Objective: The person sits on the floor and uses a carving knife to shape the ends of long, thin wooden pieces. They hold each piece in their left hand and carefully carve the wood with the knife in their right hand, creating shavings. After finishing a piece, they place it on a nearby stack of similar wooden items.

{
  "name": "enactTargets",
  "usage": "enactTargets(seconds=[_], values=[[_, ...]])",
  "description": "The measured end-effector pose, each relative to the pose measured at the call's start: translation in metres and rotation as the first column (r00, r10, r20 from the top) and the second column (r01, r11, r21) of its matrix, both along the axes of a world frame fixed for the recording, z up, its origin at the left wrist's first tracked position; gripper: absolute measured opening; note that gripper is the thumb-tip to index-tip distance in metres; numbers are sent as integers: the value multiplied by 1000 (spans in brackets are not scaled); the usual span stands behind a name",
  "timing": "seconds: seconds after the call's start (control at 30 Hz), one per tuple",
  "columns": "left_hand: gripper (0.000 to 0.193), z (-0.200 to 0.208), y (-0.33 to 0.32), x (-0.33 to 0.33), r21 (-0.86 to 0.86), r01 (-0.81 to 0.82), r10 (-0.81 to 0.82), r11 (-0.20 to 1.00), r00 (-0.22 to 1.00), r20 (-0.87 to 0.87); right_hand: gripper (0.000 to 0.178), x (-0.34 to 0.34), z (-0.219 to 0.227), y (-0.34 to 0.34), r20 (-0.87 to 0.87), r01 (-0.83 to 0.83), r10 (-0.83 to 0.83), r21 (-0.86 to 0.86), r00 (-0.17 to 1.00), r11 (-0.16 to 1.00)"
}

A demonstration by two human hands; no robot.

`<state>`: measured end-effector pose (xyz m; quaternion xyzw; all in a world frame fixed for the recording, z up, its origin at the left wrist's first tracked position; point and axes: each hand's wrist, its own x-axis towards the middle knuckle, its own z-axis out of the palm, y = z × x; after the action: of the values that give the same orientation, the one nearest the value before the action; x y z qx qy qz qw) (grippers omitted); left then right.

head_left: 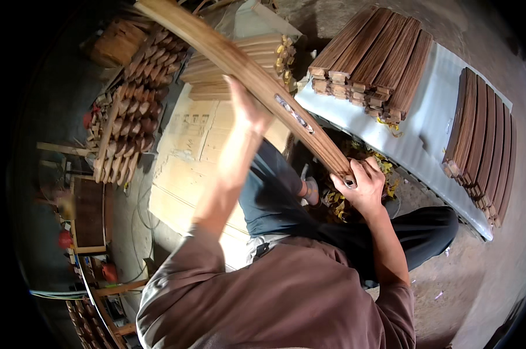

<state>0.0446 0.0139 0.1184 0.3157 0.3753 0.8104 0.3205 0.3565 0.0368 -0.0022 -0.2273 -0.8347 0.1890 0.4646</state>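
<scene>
A long, slightly curved wooden slat (pixel 245 70) slants across the view in front of me, from the upper left down to the right. Set in its face is a long oval, mottled pale and dark. My left hand (pixel 250 111) supports the slat along its near edge, thumb showing and the other fingers hidden behind the wood. At the lower end my right hand (pixel 365 183) grips the slat, its fingers curled round beside a small dark opening in the end.
Stacked brown slats (pixel 370 58) and another row of slats (pixel 484 139) lie on a white-covered platform (pixel 431 110) to the right. More slats (pixel 205 72) rest on cardboard (pixel 187 157). Shaped wooden parts (pixel 132 116) are piled at left. Yellow scraps (pixel 335 206) lie below my right hand.
</scene>
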Motion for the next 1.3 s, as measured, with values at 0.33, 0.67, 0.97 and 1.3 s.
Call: enactTargets(seconds=[0.33,0.67,0.97,1.3], values=[[82,-78,-10,53,-328,101,57,939,896,440,59,15,97,31,-207,-109,-54,-698,977,707],[79,-113,-19,70,-392,319,-16,863,793,609,26,-63,73,17,-438,-376,86,-636,895,674],[87,-135,-21,80,-330,446,-78,832,684,726,25,-75,71,13,-204,-249,149,-661,967,708],[87,-112,-20,102,-443,414,-8,795,738,675,38,-45,95,40,-78,-226,299,-836,951,500]])
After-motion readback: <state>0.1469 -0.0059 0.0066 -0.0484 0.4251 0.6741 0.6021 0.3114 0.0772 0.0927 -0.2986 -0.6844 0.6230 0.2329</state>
